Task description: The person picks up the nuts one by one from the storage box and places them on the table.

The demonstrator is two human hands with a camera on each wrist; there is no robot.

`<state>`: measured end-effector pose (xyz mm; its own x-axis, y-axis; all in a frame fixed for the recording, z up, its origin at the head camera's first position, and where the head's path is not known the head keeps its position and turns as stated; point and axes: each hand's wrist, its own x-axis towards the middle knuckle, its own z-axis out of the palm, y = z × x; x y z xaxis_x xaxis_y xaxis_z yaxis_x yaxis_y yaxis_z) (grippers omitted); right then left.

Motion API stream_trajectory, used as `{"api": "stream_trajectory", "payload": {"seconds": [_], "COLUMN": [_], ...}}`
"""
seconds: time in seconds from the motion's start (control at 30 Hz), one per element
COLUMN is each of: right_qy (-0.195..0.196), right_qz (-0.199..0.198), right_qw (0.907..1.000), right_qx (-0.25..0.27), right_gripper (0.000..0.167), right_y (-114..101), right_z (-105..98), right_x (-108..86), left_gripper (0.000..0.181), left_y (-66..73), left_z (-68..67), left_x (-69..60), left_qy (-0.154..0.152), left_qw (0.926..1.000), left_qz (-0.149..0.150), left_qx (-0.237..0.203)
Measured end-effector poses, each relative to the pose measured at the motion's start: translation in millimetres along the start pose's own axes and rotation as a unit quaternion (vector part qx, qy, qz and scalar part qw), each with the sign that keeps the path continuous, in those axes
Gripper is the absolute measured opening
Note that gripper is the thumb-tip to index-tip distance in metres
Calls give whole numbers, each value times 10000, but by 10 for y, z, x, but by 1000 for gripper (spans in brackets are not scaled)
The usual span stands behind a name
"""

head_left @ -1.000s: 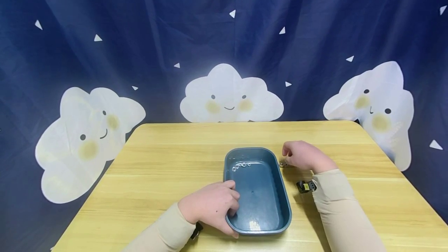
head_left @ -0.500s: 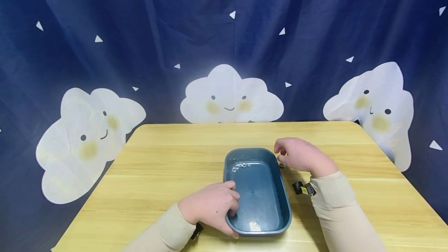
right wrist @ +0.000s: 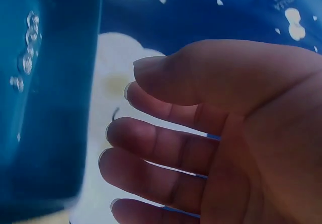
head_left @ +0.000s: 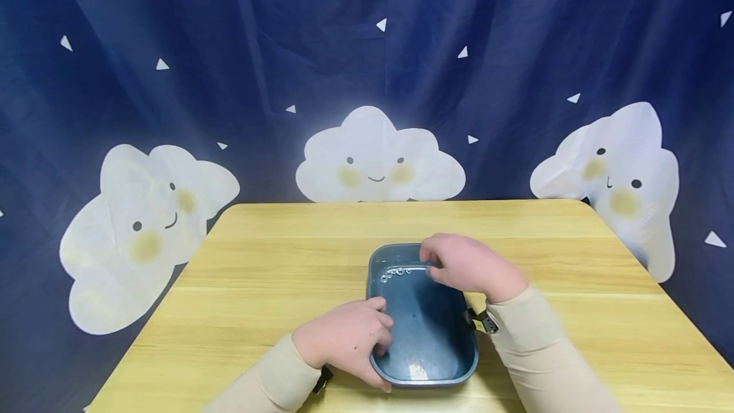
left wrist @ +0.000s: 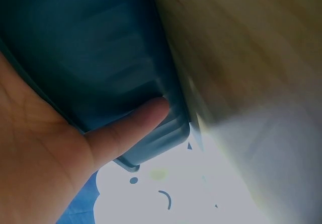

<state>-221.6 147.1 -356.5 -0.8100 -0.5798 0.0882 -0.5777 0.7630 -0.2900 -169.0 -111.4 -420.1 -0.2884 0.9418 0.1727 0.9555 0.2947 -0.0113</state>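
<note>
A deep blue rectangular plastic tray (head_left: pixel 421 343) stands on the table. My left hand (head_left: pixel 346 340) grips its near-left rim, fingers over the inside and thumb outside; in the left wrist view the thumb (left wrist: pixel 133 128) lies along the outer wall. Several small clear beads (head_left: pixel 395 273) lie in a short row at the tray's far left end; the right wrist view shows these clear beads (right wrist: pixel 26 63) too. Over the far right part of the tray hovers my right hand (head_left: pixel 467 266), its thumb and index fingertip apart in the head view. I see nothing held in it.
The light wooden table (head_left: pixel 264 273) extends around the tray. Behind its far edge hangs a dark blue curtain (head_left: pixel 258 50) with white clouds. A dark wrist camera (head_left: pixel 480 320) on my right sleeve overlaps the tray's right rim.
My right hand has moved left from the table beside the tray to above its far right part. A small clear item once by its fingers is out of sight. Left hand and tray keep still.
</note>
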Motion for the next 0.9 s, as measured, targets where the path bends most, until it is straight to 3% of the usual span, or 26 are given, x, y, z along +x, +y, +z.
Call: {"api": "stream_trajectory", "payload": {"seconds": [0.27,0.7,0.9], "right_qy": [-242,-740,-845], "right_qz": [-250,170,64], "right_qw": [9993,9969,9958], "right_qx": [-164,-182,-341], "right_gripper": [14,31,42], "right_y": [-128,-157,-154], "right_z": [211,465,522], "right_x": [113,252,283], "left_gripper": [51,51,51], "left_y": [1,-11,-21], "left_z": [0,30,37], "left_x": [-7,-6,-5], "left_qy": [17,13,69], "left_qw": [10000,10000,10000], "left_qz": [-24,-8,29], "left_qx": [-27,-31,-26]}}
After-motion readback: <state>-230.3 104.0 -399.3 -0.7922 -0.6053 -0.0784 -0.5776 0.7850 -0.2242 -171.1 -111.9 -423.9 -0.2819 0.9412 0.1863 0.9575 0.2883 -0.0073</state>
